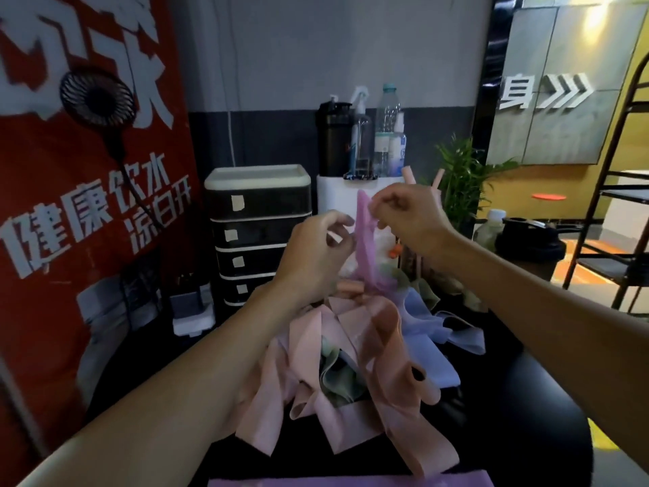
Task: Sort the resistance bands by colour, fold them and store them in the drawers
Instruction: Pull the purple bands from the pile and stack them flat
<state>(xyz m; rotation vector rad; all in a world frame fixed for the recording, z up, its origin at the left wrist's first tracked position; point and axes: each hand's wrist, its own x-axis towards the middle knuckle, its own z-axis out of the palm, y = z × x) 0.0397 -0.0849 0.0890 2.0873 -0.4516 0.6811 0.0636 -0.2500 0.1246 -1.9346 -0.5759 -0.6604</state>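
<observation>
The purple band [365, 240] looks light, soft and floppy, so it may slip. Pinching it near its top edge seems best. It is thin, flat and pale purple. It hangs above the pile [351, 363] of pink, green and blue bands in the middle of the tabletop [526, 398]. The left hand [316, 254] and right hand [411, 219] each pinch it with curled fingers [382, 202]. The drawers [253, 233] stand at the back left edge.

On red banner [52, 163], left of frame, in white: 健康饮水 凉白开; larger characters above cut off, unreadable. On wall panel [562, 135], upper right: 身 plus three chevrons.
</observation>
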